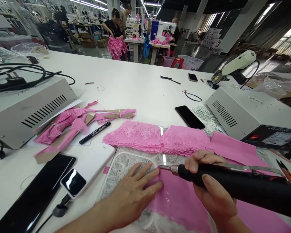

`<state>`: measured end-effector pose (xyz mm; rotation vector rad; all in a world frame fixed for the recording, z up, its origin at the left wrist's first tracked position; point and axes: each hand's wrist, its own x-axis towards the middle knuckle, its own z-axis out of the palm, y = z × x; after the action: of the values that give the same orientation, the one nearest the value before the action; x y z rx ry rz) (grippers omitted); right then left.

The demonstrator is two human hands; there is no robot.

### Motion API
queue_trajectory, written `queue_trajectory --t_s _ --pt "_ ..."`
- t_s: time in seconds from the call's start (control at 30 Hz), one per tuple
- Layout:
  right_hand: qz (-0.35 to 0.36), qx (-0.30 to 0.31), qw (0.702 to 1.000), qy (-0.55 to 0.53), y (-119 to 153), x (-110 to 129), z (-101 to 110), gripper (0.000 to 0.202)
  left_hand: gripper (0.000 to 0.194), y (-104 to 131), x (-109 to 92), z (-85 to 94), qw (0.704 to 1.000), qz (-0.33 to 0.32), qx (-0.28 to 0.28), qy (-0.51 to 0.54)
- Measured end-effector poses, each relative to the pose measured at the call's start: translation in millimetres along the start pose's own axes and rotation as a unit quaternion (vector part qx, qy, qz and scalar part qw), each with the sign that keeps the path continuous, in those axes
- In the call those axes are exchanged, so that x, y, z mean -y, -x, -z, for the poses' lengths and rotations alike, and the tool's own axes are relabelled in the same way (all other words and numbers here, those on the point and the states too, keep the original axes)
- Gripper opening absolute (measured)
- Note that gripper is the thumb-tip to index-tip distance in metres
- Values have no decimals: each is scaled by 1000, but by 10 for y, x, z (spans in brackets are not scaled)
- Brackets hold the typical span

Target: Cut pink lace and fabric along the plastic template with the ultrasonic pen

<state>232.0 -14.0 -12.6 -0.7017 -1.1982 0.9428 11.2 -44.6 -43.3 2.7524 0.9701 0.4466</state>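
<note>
My right hand (213, 184) is wrapped round a black handheld ultrasonic welder (235, 181), a thick cylinder with a metal lever along its top. Its pointed metal tip reaches left, close to the index fingertip of my left hand (138, 191). Palm down and fingers spread, my left hand lies across the edge of a sheet of pink fabric (179, 200). Beneath the fabric is a clear-edged plastic template (122, 158) over pale patterned material. Along its far side rest two stacks of pink lace pieces (135, 136) (186, 137).
A grey control box (264, 113) stands right, another grey box (31, 110) left. Around the white table (135, 87) lie a black marker (94, 132), a phone (189, 116), a black tablet-like slab (36, 191), bundled pink straps (65, 119) and an electric fabric cutter (237, 66). People work behind.
</note>
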Motion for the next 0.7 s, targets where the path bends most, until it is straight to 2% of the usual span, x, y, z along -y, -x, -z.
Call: queue_trajectory --t_s 0.23,0.37,0.53,0.7 --pt "7 27 999 19 17 2 13 6 41 -12 -5 -8 1000 -1 14 -20" --pt "25 5 1000 16 -71 35 62 12 49 26 53 -84 998 -24 -33 -49" --pt "72 -104 992 19 -172 265 387 16 49 14 155 -121 990 -68 -94 -76" --pt "42 -127 991 28 39 429 768 18 47 -15 165 -113 986 -83 -106 -93"
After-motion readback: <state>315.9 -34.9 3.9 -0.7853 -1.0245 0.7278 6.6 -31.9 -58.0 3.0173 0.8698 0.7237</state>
